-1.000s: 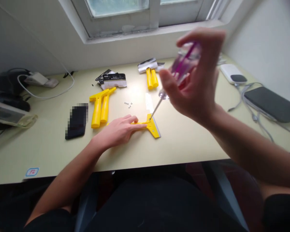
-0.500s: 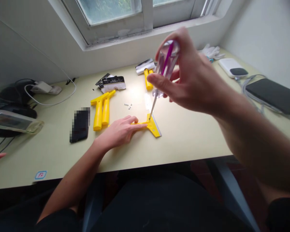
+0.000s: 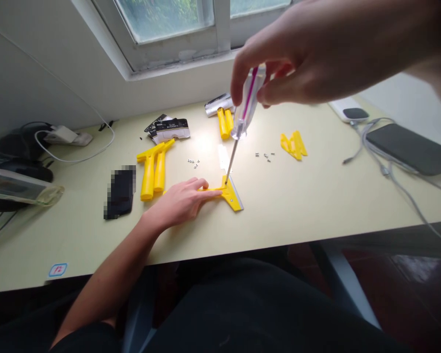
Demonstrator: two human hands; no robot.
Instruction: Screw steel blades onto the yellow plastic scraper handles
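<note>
My left hand (image 3: 185, 201) is closed around the handle of a yellow scraper (image 3: 232, 196), pressing it to the table with the index finger stretched along its neck. A metal blade lines the scraper's right edge, and one screw shows in its head. From above, my right hand (image 3: 279, 73) grips the clear handle of a screwdriver (image 3: 248, 105) with a purple core. The shaft slants down, its tip at the upper screw spot on the scraper head. Small nuts (image 3: 193, 162) lie beyond my left hand. Several screws (image 3: 266, 156) lie right of the scraper, near yellow plastic pieces (image 3: 294, 145).
Yellow handles (image 3: 154, 169) lie left, beside a dark phone (image 3: 121, 193). Black packets (image 3: 172, 129) and more yellow handles (image 3: 225, 122) lie toward the window. A white blade-like strip (image 3: 223, 156) sits behind the scraper. Cables and a dark device (image 3: 413, 147) occupy the right side.
My right hand has risen and swung over the screwdriver, the forearm now coming from the upper right. Screws and yellow pieces behind it are uncovered. My left hand stays on the scraper.
</note>
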